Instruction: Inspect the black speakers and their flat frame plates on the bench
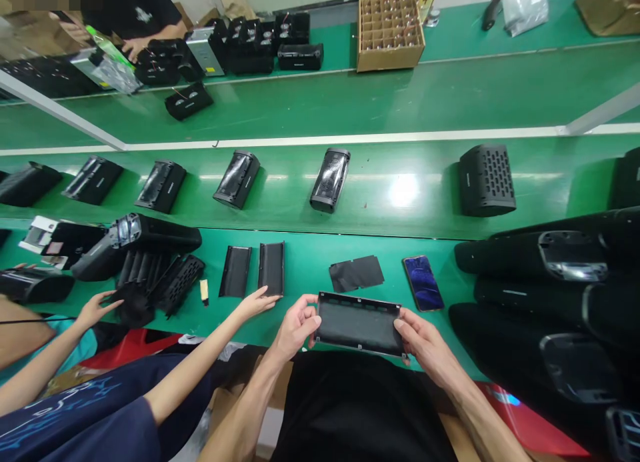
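Black plastic is forming the shallow housing panel (359,323) that both hands are gripping, well apart: the left hand (297,326) is pinching one short end, the right hand (424,337) the other. They are holding it over the near edge of the green workbench (306,259). Beyond it, a thin black sheet (357,274) and a smartphone (423,283) are lying. A co-worker's hand (257,303) is touching a black tray-shaped cover (271,269).

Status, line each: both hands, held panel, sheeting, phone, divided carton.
Black panel, held, hollow side showing
Left hand, closed on its left end
Right hand, closed on its right end
Black sheeting, lying flat
Phone, face up, screen showing blue
Divided carton, open on top
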{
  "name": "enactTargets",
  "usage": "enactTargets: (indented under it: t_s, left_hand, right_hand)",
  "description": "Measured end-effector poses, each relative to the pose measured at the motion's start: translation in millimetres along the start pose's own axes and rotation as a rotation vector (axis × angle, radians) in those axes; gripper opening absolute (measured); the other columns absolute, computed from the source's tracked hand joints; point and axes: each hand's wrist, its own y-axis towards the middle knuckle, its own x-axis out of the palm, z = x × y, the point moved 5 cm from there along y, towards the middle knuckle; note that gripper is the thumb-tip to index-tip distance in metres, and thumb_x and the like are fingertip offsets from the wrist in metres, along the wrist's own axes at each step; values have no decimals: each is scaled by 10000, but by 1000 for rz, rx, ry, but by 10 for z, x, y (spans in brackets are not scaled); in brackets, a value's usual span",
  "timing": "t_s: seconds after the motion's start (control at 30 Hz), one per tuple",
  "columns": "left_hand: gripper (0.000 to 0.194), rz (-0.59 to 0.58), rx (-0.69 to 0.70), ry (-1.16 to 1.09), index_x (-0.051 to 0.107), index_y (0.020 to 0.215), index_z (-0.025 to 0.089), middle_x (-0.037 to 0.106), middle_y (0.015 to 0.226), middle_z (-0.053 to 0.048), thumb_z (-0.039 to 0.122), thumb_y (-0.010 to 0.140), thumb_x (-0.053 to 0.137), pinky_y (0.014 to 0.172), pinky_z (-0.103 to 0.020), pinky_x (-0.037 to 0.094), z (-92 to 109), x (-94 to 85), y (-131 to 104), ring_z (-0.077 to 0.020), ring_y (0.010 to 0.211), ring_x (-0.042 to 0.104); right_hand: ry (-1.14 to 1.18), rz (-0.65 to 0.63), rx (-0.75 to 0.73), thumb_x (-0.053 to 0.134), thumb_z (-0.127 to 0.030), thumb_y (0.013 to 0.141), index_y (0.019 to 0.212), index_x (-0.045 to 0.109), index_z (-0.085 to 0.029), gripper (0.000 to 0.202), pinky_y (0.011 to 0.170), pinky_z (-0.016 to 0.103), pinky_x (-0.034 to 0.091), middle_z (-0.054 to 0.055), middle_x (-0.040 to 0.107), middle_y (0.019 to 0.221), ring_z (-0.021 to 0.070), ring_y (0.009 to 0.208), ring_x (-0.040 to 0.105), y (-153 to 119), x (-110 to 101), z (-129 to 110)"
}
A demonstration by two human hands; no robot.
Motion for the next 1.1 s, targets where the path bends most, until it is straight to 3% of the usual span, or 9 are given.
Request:
enactTargets:
  t_s: [0.17, 0.37, 0.83, 1.1]
  left_hand:
    - [495, 20, -36, -126, 538, 1192, 196, 580, 658, 68, 493, 856, 747, 359, -174, 366, 11, 56, 25, -62, 367, 458]
    - [472, 20, -52, -255, 547, 1151, 208, 622, 685, 53, 486, 837, 763, 343, -174, 376, 79, 127, 40, -53, 351, 453]
    - [496, 60, -36, -196, 537, 1169, 194, 610, 655, 77, 505, 847, 749, 337, -168, 375, 29, 29, 98, -61, 338, 472]
    - [492, 67, -42, -208, 535, 1173, 196, 612, 654, 78, 487, 843, 753, 332, -170, 369, -15, 9, 126, -66, 345, 473]
  right_hand:
    - [160, 52, 57, 728, -685, 856, 884, 573, -217, 494, 359, 193, 391, -89, 450, 556, 82, 417, 439, 37, 60, -4]
    - [152, 131, 87, 789, -732, 745, 792, 554, -222, 563, 292, 172, 313, -112, 417, 487, 59, 327, 384, 144, 101, -53]
    - [52, 65, 31, 796, -608, 820, 870, 581, -215, 451, 296, 176, 351, -86, 511, 574, 60, 358, 413, 229, 110, -156]
    - [89, 68, 55, 774, -633, 838, 886, 610, -216, 450, 308, 177, 342, -77, 504, 523, 73, 351, 438, 212, 122, -148]
